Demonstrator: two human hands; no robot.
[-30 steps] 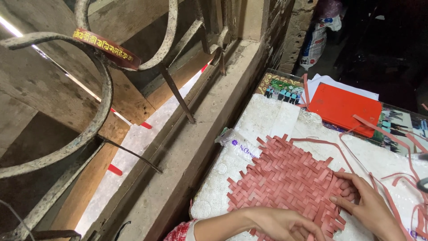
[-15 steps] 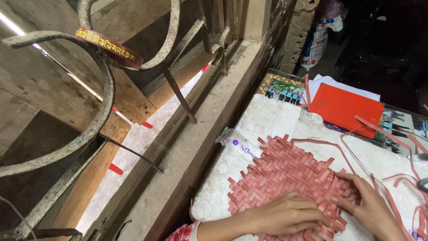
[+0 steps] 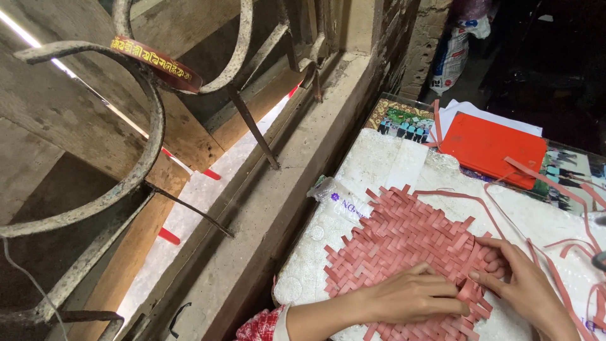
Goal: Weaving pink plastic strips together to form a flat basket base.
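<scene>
In the lower right of the frame a pink woven mat (image 3: 410,252) is laid flat on a white sheet (image 3: 379,164), and the left hand (image 3: 410,297) is pressed palm-down on the mat's lower part, fingers loosely together and flat rather than gripped around anything. The right hand (image 3: 524,287) is set at the mat's right edge, its fingertips (image 3: 476,276) pinched narrowly on a strip end (image 3: 468,292) there, just beside the left hand. Loose pink strips (image 3: 568,243) are scattered to the right, a red folder (image 3: 492,148) is seen above them, and a rusted iron grille (image 3: 126,183) fills the left of the frame.
</scene>
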